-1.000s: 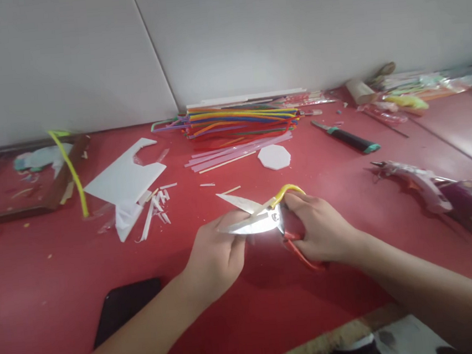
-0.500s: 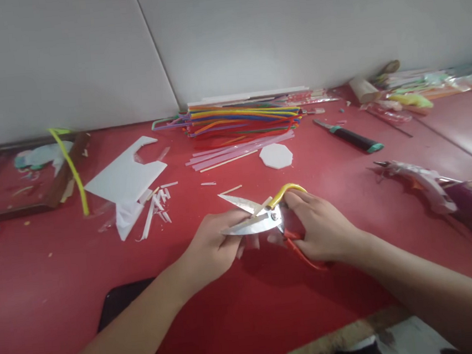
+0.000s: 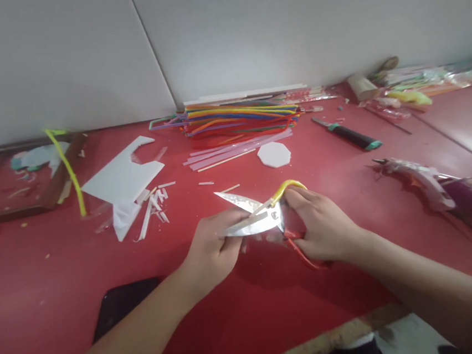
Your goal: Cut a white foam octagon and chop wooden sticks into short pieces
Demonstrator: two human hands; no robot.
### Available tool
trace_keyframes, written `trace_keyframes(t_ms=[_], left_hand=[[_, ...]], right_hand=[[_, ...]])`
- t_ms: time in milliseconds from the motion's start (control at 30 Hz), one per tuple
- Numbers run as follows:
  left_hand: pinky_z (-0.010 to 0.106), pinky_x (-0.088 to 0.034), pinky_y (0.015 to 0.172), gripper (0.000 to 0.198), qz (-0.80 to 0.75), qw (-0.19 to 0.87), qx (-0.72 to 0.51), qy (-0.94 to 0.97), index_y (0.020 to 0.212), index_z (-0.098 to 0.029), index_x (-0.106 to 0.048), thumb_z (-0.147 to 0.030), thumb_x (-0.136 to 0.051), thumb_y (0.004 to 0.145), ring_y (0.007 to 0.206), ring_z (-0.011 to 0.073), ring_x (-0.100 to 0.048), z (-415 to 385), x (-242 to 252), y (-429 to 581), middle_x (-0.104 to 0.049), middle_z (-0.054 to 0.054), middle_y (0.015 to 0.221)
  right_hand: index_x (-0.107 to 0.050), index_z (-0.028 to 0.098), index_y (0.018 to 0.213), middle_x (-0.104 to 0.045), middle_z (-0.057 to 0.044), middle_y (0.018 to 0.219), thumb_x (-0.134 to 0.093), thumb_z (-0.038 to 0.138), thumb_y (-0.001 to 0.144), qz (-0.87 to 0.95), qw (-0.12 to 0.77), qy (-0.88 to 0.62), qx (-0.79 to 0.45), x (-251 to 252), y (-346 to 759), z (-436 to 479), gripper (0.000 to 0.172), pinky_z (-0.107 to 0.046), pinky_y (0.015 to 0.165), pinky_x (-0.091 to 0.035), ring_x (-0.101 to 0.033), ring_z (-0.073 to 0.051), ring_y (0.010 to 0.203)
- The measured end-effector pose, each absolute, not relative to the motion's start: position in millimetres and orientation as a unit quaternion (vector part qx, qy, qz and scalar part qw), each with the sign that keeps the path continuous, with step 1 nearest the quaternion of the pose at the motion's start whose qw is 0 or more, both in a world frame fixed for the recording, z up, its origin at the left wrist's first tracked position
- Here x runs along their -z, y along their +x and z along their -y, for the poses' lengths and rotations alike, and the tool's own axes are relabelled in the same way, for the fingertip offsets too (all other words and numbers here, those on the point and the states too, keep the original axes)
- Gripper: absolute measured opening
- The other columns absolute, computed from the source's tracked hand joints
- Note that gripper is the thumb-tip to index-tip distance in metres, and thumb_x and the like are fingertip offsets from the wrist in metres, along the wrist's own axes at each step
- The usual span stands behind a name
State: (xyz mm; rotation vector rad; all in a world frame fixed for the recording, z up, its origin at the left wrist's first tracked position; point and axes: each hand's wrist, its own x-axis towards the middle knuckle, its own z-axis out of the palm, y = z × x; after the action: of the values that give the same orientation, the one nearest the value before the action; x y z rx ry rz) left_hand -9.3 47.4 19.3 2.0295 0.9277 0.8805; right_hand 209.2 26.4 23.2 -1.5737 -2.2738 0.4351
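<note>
My right hand (image 3: 326, 221) is wrapped round the handles, one yellow and one red, of large metal scissors (image 3: 247, 229). The blades are spread apart and point left. Between them, near the pivot, lies a thin pale wooden stick (image 3: 263, 207). My left hand (image 3: 212, 240) is closed on that stick, fingers partly hidden behind the lower blade. Just beyond the blade tips, another short thin stick (image 3: 232, 188) rests on the table. A white octagonal piece (image 3: 274, 154) lies flat behind the scissors.
On the red table (image 3: 217, 329) are colourful pipe cleaners (image 3: 240, 115), pink strips (image 3: 237, 150), a cut white sheet (image 3: 122, 168) and white scraps (image 3: 155, 204). A cutter knife (image 3: 353, 135) and a glue gun (image 3: 420, 181) lie right. A black flat object (image 3: 123, 304) sits by my left forearm.
The view has shifted slightly. Both hands keep almost the same pose, with the scissor blades still spread around the stick.
</note>
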Motion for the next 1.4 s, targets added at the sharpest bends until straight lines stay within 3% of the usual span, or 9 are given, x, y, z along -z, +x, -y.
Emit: trace_keyframes(t_ms=[400, 600, 833, 1100, 1400], left_hand=[[0.017, -0.046, 0.05, 0.027, -0.38, 0.344, -0.355, 0.782, 0.066, -0.018, -0.059, -0.01, -0.044, 0.088, 0.05, 0.0075, -0.057, -45, -21, -6, -0.06, -0.004, 0.057], [0.013, -0.049, 0.049, 0.006, -0.435, 0.337, -0.43, 0.716, 0.086, -0.019, -0.065, -0.015, -0.06, 0.086, 0.054, 0.0069, -0.064, -40, -17, -3, -0.068, -0.005, 0.065], [0.011, -0.05, 0.058, 0.021, -0.417, 0.261, -0.464, 0.736, 0.082, -0.021, -0.068, -0.001, -0.065, 0.076, 0.063, 0.0059, -0.066, -38, -20, -4, -0.071, -0.006, 0.073], [0.008, -0.05, 0.06, 0.025, -0.398, 0.259, -0.466, 0.747, 0.082, -0.02, -0.069, 0.003, -0.062, 0.074, 0.063, 0.0049, -0.067, -38, -22, -4, -0.073, -0.007, 0.073], [0.013, -0.053, 0.058, 0.023, -0.396, 0.255, -0.456, 0.755, 0.084, -0.019, -0.07, 0.0, -0.06, 0.076, 0.061, 0.0077, -0.067, -37, -23, -5, -0.074, -0.004, 0.074]], right_hand=[[-0.047, 0.021, 0.081, -0.064, -0.01, 0.081, -0.053, 0.04, 0.069, 0.77, 0.099, -0.605, -0.175, -25, 209, -25, 0.024, -0.039, 0.062, -0.047, -0.061, -0.027, 0.072], [-0.045, 0.021, 0.078, -0.061, -0.007, 0.08, -0.054, 0.047, 0.076, 0.763, 0.126, -0.605, -0.19, -25, 206, -25, 0.028, -0.036, 0.061, -0.045, -0.059, -0.022, 0.068], [-0.043, 0.022, 0.083, -0.058, -0.007, 0.084, -0.057, 0.052, 0.08, 0.794, 0.177, -0.557, -0.168, -21, 212, -26, 0.034, -0.036, 0.064, -0.045, -0.055, -0.022, 0.072], [-0.039, 0.022, 0.081, -0.054, -0.005, 0.079, -0.058, 0.045, 0.082, 0.809, 0.213, -0.53, -0.144, -21, 209, -27, 0.029, -0.033, 0.06, -0.042, -0.05, -0.019, 0.067], [-0.041, 0.022, 0.079, -0.058, -0.008, 0.077, -0.055, 0.048, 0.08, 0.789, 0.169, -0.569, -0.158, -22, 210, -24, 0.029, -0.036, 0.059, -0.044, -0.056, -0.022, 0.068]])
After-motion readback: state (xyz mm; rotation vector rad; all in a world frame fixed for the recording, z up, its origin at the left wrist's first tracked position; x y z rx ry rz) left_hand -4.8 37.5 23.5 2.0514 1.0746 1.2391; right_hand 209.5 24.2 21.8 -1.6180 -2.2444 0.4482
